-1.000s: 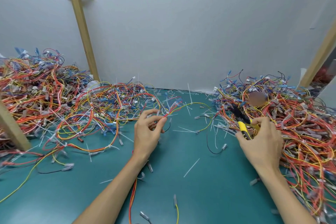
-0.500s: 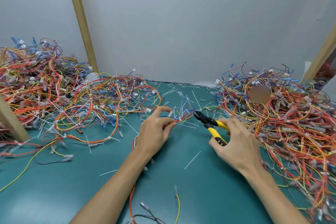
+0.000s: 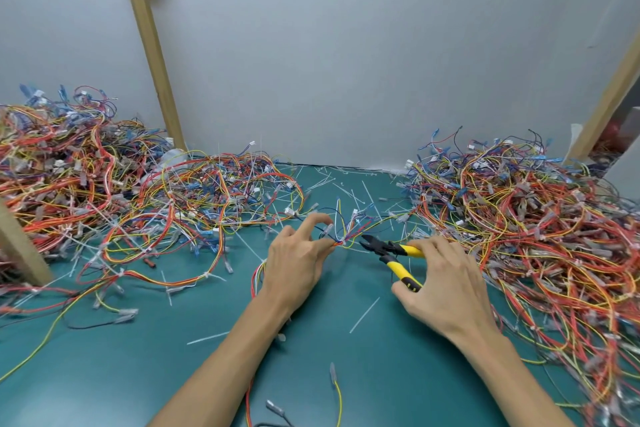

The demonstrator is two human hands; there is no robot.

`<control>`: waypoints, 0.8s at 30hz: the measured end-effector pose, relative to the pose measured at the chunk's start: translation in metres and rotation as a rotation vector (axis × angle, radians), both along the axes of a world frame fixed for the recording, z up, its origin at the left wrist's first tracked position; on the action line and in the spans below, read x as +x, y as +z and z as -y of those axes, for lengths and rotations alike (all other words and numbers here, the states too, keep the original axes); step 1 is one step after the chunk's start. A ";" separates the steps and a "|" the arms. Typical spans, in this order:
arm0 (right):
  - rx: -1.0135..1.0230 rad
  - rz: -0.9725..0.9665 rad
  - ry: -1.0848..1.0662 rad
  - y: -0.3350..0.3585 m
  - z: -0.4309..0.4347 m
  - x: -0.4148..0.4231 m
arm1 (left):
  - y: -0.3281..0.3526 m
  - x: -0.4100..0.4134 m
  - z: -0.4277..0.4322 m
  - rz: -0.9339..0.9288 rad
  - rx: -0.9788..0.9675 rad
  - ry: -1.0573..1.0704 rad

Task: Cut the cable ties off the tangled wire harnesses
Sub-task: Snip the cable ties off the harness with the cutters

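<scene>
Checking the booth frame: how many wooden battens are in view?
3: a taped batten slanting up at back left, a second batten at the left edge, a third batten at the right edge. Others may be hidden.

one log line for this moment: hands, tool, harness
left hand: pinches wire harness at its bundled point | right hand: grips yellow cutters, jaws open, tips just right of it | cut: not yet made

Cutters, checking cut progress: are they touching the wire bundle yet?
No, the cutters in the right hand sit open, apart from the bundle the left hand pinches.
</scene>
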State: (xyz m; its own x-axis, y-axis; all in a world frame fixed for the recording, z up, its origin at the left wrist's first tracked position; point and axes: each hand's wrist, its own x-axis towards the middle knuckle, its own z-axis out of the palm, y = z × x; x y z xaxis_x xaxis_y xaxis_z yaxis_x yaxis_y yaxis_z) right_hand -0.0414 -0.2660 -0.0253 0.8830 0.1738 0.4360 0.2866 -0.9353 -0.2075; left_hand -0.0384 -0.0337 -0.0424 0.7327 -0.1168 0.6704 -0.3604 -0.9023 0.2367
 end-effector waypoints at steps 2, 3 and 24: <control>0.014 0.013 -0.044 0.002 0.006 0.003 | -0.001 0.002 -0.001 0.001 -0.020 0.004; 0.020 0.027 -0.063 0.003 0.009 0.004 | -0.001 0.003 -0.001 0.004 -0.028 0.009; 0.068 0.074 0.016 -0.006 -0.013 -0.001 | -0.001 0.008 0.007 0.164 0.157 -0.013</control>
State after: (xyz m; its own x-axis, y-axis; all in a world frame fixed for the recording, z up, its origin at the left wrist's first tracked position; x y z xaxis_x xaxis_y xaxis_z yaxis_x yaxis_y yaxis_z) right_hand -0.0427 -0.2533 -0.0313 0.8455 0.1552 0.5109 0.3178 -0.9151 -0.2480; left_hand -0.0304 -0.0405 -0.0436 0.6129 -0.2378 0.7535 -0.3940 -0.9186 0.0305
